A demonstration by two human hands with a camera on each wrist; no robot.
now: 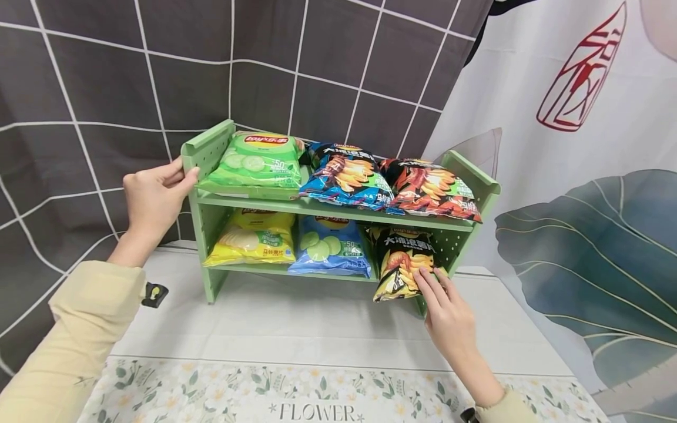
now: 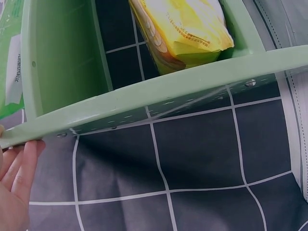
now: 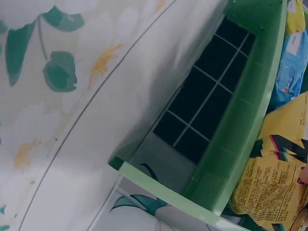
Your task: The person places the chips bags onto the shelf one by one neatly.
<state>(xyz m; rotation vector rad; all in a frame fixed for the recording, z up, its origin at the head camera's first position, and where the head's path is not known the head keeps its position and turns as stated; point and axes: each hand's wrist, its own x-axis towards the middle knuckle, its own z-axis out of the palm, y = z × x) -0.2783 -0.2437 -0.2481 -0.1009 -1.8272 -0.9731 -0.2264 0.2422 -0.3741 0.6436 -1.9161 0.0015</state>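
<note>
My left hand [image 1: 153, 194] grips the upper left side panel of a green two-tier shelf [image 1: 338, 207], its thumb in front; in the left wrist view its fingers [image 2: 30, 163] lie against the panel's outer side. At the lower right, my right hand [image 1: 449, 317] holds a black-and-yellow chip bag [image 1: 402, 264] by its right side, fingers across the front and thumb hidden. That bag tilts forward, its bottom sticking out past the lower shelf's edge. The right wrist view shows the bag's yellow printed back [image 3: 269, 187].
On the lower tier sit a yellow chip bag [image 1: 254, 238] and a blue one [image 1: 330, 247]. Above are a green bag [image 1: 259, 161], a dark blue bag [image 1: 349, 176] and a red-black bag [image 1: 431, 188]. A flower-print cloth [image 1: 238, 388] covers the table's front.
</note>
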